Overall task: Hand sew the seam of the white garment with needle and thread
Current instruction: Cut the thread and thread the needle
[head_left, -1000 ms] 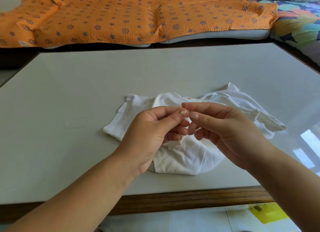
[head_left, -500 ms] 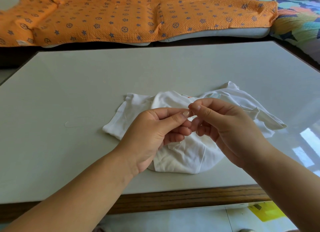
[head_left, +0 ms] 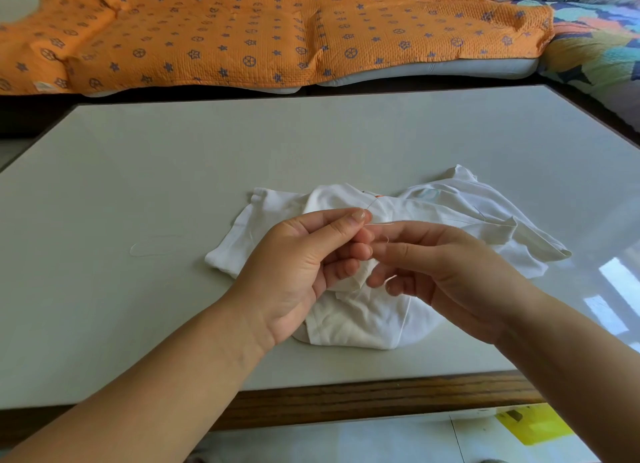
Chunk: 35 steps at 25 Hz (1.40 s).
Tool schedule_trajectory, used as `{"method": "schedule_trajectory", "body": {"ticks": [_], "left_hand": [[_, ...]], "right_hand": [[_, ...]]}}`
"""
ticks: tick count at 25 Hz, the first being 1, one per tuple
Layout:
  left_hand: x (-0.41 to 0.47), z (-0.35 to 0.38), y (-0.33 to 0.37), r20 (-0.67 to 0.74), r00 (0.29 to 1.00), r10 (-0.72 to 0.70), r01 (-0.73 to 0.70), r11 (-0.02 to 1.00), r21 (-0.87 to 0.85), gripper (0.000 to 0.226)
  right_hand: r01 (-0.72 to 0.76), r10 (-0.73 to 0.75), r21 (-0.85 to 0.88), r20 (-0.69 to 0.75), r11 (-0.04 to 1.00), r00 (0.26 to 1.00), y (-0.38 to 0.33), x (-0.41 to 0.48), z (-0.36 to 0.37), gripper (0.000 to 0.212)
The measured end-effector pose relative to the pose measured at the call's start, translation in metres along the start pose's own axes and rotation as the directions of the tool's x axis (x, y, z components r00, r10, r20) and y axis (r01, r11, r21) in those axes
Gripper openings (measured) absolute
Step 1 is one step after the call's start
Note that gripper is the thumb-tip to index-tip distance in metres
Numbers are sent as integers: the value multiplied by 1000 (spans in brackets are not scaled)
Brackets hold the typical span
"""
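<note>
Steel-dark and thin, the needle pokes toward 1 o'clock out of the left hand, pinched between the tips of its thumb and forefinger. From that pinch a pale thread runs toward 3 o'clock, above the forefinger of the right hand. The right hand sits at 3 o'clock of the left, fingers loosely curved, tips close to the left hand's fingers. I cannot tell whether it nips the thread.

Under both hands lies the white garment, crumpled, spreading out to 10 and 2 o'clock on the grey table. At 9 o'clock of the left hand a loose loop of thread rests on the tabletop, well apart from the garment. At 12 o'clock, beyond the table, an orange blanket with blue stars is spread.
</note>
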<state>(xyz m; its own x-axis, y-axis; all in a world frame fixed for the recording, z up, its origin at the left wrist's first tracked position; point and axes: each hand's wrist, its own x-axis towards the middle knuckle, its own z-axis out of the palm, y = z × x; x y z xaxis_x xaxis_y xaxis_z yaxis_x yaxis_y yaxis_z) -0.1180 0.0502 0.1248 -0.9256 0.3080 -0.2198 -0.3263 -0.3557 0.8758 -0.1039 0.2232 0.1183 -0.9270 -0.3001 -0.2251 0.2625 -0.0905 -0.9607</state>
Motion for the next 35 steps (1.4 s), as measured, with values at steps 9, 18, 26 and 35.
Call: {"method": "schedule_trajectory", "body": {"ticks": [9, 18, 26, 35], "left_hand": [[-1, 1, -2, -1, 1000, -7, 7, 1000, 18, 18], [-1, 0, -1, -14, 1000, 10, -8, 992, 128, 25], [-1, -2, -2, -36, 999, 18, -10, 974, 227, 12], [-1, -3, -2, -14, 1000, 13, -8, 955, 298, 17]], "right_hand": [[198, -206, -57, -254, 978, 945, 0, 1, 11, 30], [224, -294, -231, -341, 947, 893, -4, -2, 13, 15], [251, -386, -382, -334, 889, 860, -3, -2, 12, 11], [178, -252, -252, -307, 951, 918, -6, 1, 8, 28]]}}
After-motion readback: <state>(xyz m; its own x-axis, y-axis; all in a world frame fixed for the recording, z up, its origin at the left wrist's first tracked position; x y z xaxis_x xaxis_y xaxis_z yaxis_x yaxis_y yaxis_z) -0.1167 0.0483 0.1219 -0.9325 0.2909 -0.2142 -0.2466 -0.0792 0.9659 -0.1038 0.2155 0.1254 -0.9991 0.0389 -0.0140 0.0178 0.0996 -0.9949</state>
